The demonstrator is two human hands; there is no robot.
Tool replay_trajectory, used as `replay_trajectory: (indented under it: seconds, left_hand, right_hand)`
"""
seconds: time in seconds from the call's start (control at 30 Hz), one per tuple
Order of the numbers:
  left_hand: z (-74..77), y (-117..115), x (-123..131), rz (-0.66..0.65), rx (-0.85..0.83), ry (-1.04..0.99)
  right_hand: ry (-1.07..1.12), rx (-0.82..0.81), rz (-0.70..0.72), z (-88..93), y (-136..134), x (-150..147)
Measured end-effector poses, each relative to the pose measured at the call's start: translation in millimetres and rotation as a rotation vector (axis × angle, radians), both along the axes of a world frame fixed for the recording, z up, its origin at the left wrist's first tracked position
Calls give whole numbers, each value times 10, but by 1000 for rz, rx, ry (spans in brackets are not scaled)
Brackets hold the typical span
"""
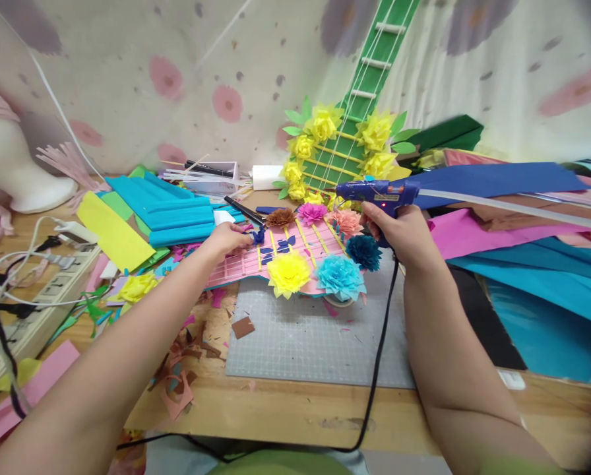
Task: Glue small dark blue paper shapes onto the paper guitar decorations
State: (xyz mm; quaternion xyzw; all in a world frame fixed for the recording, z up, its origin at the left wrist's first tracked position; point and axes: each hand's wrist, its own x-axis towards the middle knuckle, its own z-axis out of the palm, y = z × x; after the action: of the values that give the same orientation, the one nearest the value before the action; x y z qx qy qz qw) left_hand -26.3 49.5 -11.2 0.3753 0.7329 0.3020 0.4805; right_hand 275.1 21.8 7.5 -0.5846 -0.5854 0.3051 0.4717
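My right hand (pixel 399 232) is closed round the grip of a blue hot glue gun (pixel 377 192), nozzle pointing left, a long white glue stick (pixel 513 210) jutting out its back. The gun hovers above a pink paper guitar (pixel 276 254) lying on the table, edged with yellow (pixel 289 274), light blue (pixel 340 277), dark blue, magenta, peach and brown paper flowers. My left hand (pixel 231 236) pinches a small dark blue paper piece (pixel 258 235) at the guitar's left part, near several blue bows (pixel 278 247).
A grey cutting mat (pixel 315 343) lies in front. A green paper guitar with yellow flowers (pixel 347 142) leans on the wall. Turquoise and yellow paper strips (pixel 167 211) lie left, a power strip (pixel 43 297) far left, and paper sheets (pixel 523 257) are piled right. The gun's black cord (pixel 382 343) hangs over the table edge.
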Motion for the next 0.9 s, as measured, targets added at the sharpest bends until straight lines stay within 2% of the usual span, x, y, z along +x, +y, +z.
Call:
replay_trajectory:
  seconds: [0.37, 0.53, 0.9]
  left_hand:
    - [42, -21, 43, 35, -8, -156]
    - [70, -7, 56, 71, -24, -163]
    - [119, 28, 77, 51, -35, -175]
  right_hand:
    - [6, 9, -10, -27, 25, 16]
    - [4, 16, -5, -35, 30, 22]
    - [16, 21, -15, -23, 35, 5]
